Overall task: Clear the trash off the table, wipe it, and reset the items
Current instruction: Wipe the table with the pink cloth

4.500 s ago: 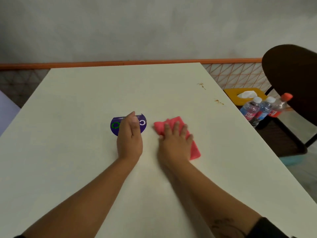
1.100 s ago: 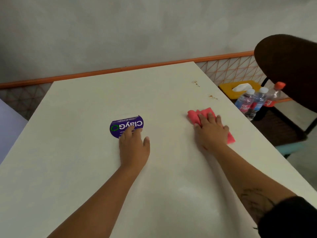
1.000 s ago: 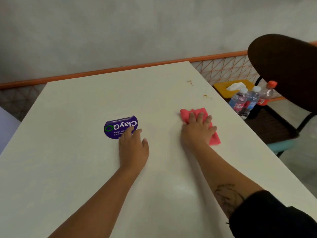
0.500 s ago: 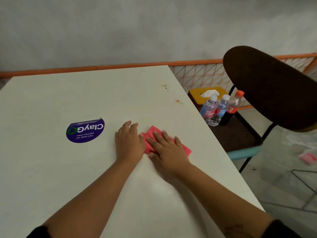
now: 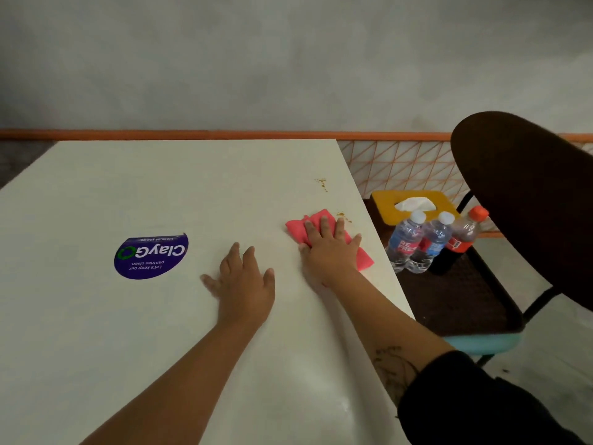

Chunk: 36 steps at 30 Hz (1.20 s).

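While the pink cloth (image 5: 296, 227) is pressed flat on the table (image 5: 96, 332) under the right hand (image 5: 330, 252), its fingers are kept straight & spread, none curled round it. Cloth edges are seen past the fingertips and at the little-finger side. The left hand (image 5: 245, 290) is laid palm-down on the bare top just left of the right hand, fingers relaxed, nothing held. A near stain (image 5: 343, 215), small & brown, is seen just beyond the right fingertips, by the cloth's far corner. A far stain (image 5: 322, 184) lies further ahead, nr the table's rt edge. Well left of the left hand a purple "ClayGo" sticker (image 5: 150, 256) is stuck to the top. Off the table, rt of the right hand, 2 water bottles (image 5: 402, 244) & a cola bottle (image 5: 459, 244) are stood on a chair seat (image 5: 459, 300), w/ a yellow tissue box (image 5: 386, 205) behind them. The dark chair back (image 5: 529, 203) is seen further rt.
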Each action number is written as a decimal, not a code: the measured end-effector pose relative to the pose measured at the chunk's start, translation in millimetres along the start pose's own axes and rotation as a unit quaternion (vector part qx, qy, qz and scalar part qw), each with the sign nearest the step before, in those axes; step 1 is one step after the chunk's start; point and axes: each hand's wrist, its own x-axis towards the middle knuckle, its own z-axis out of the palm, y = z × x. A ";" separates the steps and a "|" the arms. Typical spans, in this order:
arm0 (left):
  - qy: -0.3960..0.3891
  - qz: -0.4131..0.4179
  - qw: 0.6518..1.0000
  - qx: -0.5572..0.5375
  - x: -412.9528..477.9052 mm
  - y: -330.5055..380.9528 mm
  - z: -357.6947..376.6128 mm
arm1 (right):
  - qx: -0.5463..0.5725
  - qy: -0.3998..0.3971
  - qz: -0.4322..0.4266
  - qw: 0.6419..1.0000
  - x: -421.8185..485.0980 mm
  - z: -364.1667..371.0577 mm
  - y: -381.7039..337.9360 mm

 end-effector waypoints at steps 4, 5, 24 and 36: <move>-0.011 -0.041 0.999 0.034 11.2 9.1 4.4 | 0.006 -0.003 -0.071 0.997 -9.9 2.9 -8.7; -0.015 -0.045 0.998 0.046 12.8 11.4 6.1 | 0.007 -0.004 -0.089 0.996 -19.6 3.9 -5.5; -0.041 -0.065 0.990 0.117 14.3 17.4 8.9 | 0.010 0.007 0.094 0.995 101.8 -11.9 9.4; -0.032 -0.070 0.991 0.111 12.4 19.6 8.2 | -0.003 -0.007 -0.134 0.991 -5.0 3.6 12.0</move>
